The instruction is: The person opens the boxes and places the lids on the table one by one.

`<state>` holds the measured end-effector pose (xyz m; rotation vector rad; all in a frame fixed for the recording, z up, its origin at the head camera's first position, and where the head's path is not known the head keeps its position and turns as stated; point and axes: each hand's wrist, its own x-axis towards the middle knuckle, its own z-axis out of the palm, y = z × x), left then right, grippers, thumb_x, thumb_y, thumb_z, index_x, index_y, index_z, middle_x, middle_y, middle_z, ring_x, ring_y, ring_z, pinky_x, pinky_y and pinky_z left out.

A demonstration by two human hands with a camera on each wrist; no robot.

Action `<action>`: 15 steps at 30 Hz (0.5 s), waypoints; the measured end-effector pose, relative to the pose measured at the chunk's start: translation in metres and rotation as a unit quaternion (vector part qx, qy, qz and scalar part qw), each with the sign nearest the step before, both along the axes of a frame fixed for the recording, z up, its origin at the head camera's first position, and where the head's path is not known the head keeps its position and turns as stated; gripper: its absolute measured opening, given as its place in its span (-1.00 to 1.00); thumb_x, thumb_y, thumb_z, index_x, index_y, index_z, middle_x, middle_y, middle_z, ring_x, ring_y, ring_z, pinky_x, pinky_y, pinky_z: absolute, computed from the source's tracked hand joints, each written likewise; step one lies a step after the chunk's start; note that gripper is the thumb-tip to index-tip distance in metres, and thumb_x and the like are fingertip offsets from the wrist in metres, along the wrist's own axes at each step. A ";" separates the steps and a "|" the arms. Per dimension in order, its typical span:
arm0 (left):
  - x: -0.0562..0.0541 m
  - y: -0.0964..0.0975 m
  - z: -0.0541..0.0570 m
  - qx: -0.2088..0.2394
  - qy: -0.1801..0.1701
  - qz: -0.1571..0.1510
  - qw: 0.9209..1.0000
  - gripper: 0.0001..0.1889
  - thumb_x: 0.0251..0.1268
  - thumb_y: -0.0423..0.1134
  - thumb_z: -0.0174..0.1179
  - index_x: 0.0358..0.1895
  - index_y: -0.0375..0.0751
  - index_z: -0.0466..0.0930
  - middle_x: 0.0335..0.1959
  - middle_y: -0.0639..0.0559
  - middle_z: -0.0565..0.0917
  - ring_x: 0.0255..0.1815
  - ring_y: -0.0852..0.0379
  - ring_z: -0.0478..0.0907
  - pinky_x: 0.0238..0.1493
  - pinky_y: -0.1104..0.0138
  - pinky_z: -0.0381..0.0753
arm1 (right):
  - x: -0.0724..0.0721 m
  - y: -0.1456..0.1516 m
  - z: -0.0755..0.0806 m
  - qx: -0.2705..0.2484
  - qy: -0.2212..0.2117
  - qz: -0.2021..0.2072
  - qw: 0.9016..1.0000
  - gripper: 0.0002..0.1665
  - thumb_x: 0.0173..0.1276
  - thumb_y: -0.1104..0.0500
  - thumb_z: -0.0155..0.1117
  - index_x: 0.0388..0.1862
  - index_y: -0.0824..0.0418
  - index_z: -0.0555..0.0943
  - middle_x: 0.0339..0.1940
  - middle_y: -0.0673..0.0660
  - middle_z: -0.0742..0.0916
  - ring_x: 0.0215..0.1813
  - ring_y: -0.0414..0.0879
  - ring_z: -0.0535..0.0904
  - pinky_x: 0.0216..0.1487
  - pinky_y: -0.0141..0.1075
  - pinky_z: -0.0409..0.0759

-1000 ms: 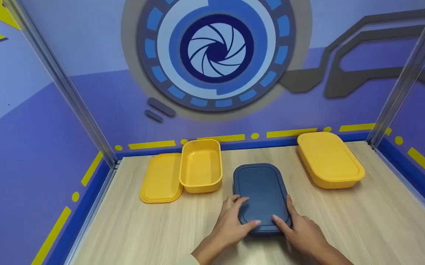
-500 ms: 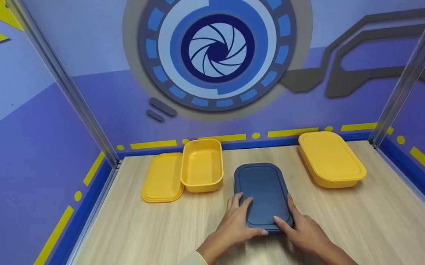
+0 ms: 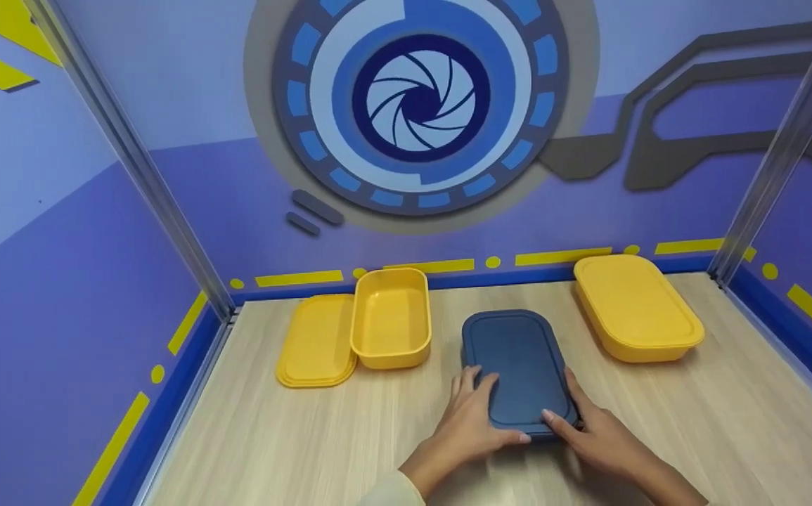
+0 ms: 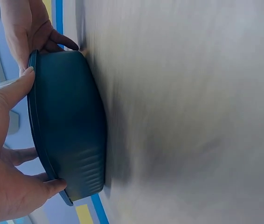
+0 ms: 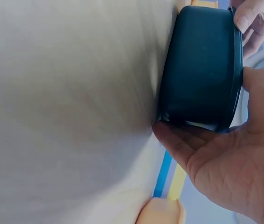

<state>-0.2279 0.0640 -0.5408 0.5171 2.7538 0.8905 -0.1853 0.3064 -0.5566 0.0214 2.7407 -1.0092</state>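
Observation:
A dark blue food container (image 3: 518, 365) with a rimmed lid sits on the table before me, its long side pointing away. My left hand (image 3: 465, 425) holds it at the near left corner, the thumb along the near rim and the fingers over the left edge. The left wrist view shows that hand's fingertips on the lid's rim, above the container's ribbed wall (image 4: 71, 126). On the near right corner my right hand (image 3: 602, 432) grips it, thumb on the lid's edge. In the right wrist view this hand's fingers (image 5: 181, 144) lie along the side wall, reaching down near the table.
An open yellow container (image 3: 391, 323) stands at the back left, beside a loose yellow lid (image 3: 316, 344). Another yellow container (image 3: 638, 306), lidded, is at the back right. Panels (image 3: 188, 204) enclose the wooden table (image 3: 293, 443) at the back and both sides.
The blue container has shifted slightly right with both hands on it. My left thumb has slid from the lid's near left corner to the right along its near rim.

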 end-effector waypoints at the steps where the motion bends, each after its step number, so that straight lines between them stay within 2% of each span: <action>1: -0.001 0.004 0.000 0.001 -0.003 0.002 1.000 0.12 -0.05 0.39 0.61 0.63 0.13 0.33 0.72 -0.07 0.21 0.75 -0.11 0.13 0.59 -0.05 0.45 | -0.001 0.004 0.000 0.000 -0.004 -0.002 1.000 0.32 0.54 -0.51 0.09 0.81 0.20 -0.29 0.64 0.61 0.29 0.53 0.48 0.48 0.48 0.37 0.42; 9: -0.011 0.034 -0.002 -0.006 -0.006 0.002 1.000 0.09 -0.06 0.45 0.58 0.60 0.17 0.38 0.72 0.04 0.26 0.79 -0.05 0.08 0.66 -0.01 0.36 | -0.007 0.029 0.003 0.000 -0.021 -0.013 1.000 0.33 0.56 -0.51 0.02 0.78 0.25 -0.39 0.68 0.64 0.13 0.61 0.59 0.29 0.52 0.44 0.31; 15: -0.018 0.049 -0.001 -0.022 0.015 -0.012 1.000 0.10 -0.06 0.48 0.55 0.59 0.12 0.40 0.69 0.12 0.33 0.79 -0.02 0.10 0.68 0.03 0.33 | -0.011 0.046 0.008 0.003 -0.028 -0.002 1.000 0.32 0.60 -0.49 0.00 0.76 0.27 -0.45 0.68 0.66 0.09 0.62 0.61 0.25 0.51 0.45 0.31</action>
